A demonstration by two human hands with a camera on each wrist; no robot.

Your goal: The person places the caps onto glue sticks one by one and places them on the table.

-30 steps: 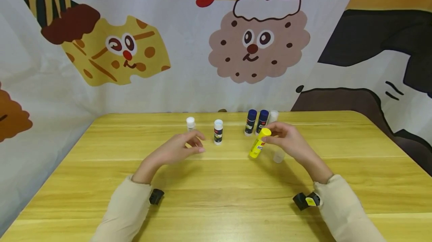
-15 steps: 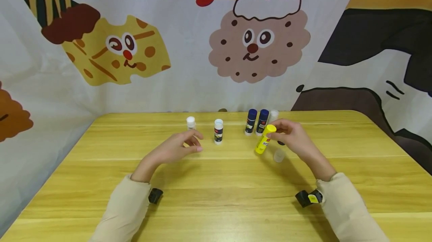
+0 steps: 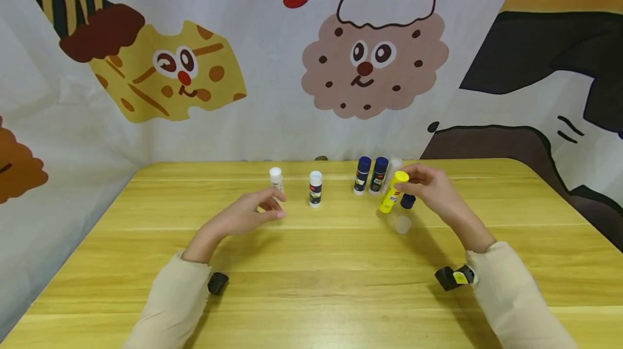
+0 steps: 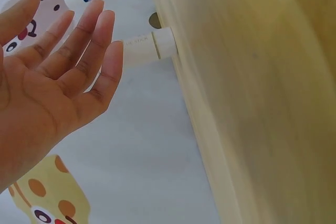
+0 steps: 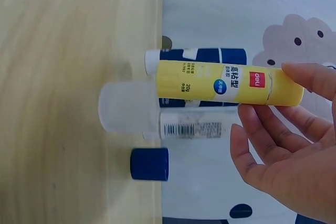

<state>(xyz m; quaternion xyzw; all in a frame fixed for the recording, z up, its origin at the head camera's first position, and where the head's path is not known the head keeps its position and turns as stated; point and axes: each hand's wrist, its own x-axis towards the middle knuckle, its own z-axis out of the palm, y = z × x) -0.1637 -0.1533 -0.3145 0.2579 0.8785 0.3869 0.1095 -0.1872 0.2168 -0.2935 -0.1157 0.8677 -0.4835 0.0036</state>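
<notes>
My right hand (image 3: 433, 192) pinches a yellow glue stick (image 3: 391, 195) by its capped upper end, between thumb and fingers. The stick leans, with its top to the right in the head view. Behind it stand two navy glue sticks (image 3: 362, 176) and a pale stick (image 3: 395, 164), partly hidden. My left hand (image 3: 245, 213) hovers over the table with relaxed fingers, holding nothing. Just beyond its fingertips is a slim white glue stick (image 3: 276, 177), its lower part covered by the hand. A navy-labelled glue stick with a white top (image 3: 315, 191) stands to the right of that.
A loose navy cap (image 3: 408, 201) and a translucent cap (image 3: 402, 224) sit on the wooden table (image 3: 311, 284) near the right hand. A patterned cloth (image 3: 272, 67) hangs behind the table's far edge.
My right hand has carried the yellow glue stick to the right and farther back, uncovering the navy cap. My left hand has drifted slightly left, still holding nothing.
</notes>
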